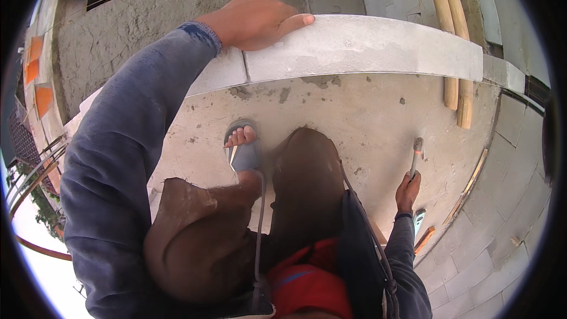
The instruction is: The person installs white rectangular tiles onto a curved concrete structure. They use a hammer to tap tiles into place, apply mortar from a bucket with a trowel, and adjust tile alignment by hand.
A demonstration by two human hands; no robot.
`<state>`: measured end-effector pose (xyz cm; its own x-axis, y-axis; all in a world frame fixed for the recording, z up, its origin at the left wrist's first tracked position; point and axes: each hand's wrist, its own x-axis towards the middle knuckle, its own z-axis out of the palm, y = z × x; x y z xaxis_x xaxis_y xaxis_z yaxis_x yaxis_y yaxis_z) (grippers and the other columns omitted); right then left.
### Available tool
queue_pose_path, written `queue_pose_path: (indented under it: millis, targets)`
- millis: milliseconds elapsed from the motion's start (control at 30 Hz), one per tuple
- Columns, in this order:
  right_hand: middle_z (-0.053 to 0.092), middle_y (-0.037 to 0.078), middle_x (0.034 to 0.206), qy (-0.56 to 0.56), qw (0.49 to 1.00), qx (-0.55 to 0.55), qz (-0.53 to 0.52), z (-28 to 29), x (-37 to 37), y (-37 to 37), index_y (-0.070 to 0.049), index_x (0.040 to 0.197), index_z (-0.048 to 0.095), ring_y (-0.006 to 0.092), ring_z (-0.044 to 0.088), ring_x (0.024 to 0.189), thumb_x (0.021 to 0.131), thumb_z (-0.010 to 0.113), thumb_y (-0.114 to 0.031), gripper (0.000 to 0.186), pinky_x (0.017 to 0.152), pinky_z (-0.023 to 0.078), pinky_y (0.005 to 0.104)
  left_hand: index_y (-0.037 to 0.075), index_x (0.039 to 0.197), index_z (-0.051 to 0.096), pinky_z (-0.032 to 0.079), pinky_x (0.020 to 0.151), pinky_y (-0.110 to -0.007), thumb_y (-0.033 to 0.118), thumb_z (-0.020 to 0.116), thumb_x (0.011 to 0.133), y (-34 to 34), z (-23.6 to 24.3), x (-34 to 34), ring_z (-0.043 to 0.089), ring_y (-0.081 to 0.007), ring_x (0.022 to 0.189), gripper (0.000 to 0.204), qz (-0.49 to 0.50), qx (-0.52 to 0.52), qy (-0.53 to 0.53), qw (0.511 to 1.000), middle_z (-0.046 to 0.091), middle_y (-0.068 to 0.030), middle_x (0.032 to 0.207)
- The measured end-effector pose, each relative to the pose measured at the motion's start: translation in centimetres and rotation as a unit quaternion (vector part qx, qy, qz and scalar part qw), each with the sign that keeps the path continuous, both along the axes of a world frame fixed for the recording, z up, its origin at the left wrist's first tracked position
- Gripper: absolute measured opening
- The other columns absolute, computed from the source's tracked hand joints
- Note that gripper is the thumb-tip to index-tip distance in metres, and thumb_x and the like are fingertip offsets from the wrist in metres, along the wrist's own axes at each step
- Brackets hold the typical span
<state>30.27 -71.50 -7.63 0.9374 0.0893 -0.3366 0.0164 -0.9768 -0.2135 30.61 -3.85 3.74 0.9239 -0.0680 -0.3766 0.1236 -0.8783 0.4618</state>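
Note:
A row of white wall blocks [366,47] curves across the upper part of the head view, with a joint below my left hand [254,22]. That hand lies over the top of the row, thumb stretched along it and fingers bent over the far edge, where their tips are hidden. Low on the right, my right hand [407,192] is closed round a hand tool [417,152] with a pale shaft, an orange band and a dark blunt end. The tool points away from me above the concrete floor [366,112]; its exact kind cannot be made out.
My sandalled foot [242,147] stands on the floor near the blocks. Two tied bamboo poles [449,12] cross behind the row at the right. A grey block wall [484,248] rises along the right side. Beside my right wrist are a turquoise object [419,220] and an orange-brown piece [424,240].

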Motion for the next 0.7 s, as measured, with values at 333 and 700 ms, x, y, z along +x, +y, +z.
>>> queue_pose_path:
  millis: [333, 700]
  targets:
    - [0.071, 0.029, 0.115, 0.015, 0.898, 0.308, 0.316, 14.0, 2.9, 26.4, 0.003, 0.140, 0.054, 0.0408, 0.075, 0.088, 0.111, 0.057, -0.018, 0.036, 0.076, 0.059, 0.0442, 0.006, 0.122, 0.076, 0.053, 0.095, -0.050, 0.056, 0.031, 0.116, 1.1, -1.8, 0.0, 0.069, -0.0420, 0.097, 0.068, 0.032, 0.038, -0.015, 0.999, 0.074, -0.0216, 0.098]
    - [0.072, 0.026, 0.106, 0.059, 0.888, 0.174, 0.421, 15.5, 6.4, 36.8, -0.006, 0.147, 0.053, 0.0467, 0.071, 0.087, 0.112, 0.054, -0.017, 0.037, 0.075, 0.058, 0.0481, 0.001, 0.115, 0.077, 0.052, 0.103, -0.051, 0.059, 0.029, 0.114, 0.7, -1.9, -0.3, 0.069, -0.0437, 0.111, 0.076, 0.102, 0.006, -0.020, 0.995, 0.075, -0.0244, 0.109]
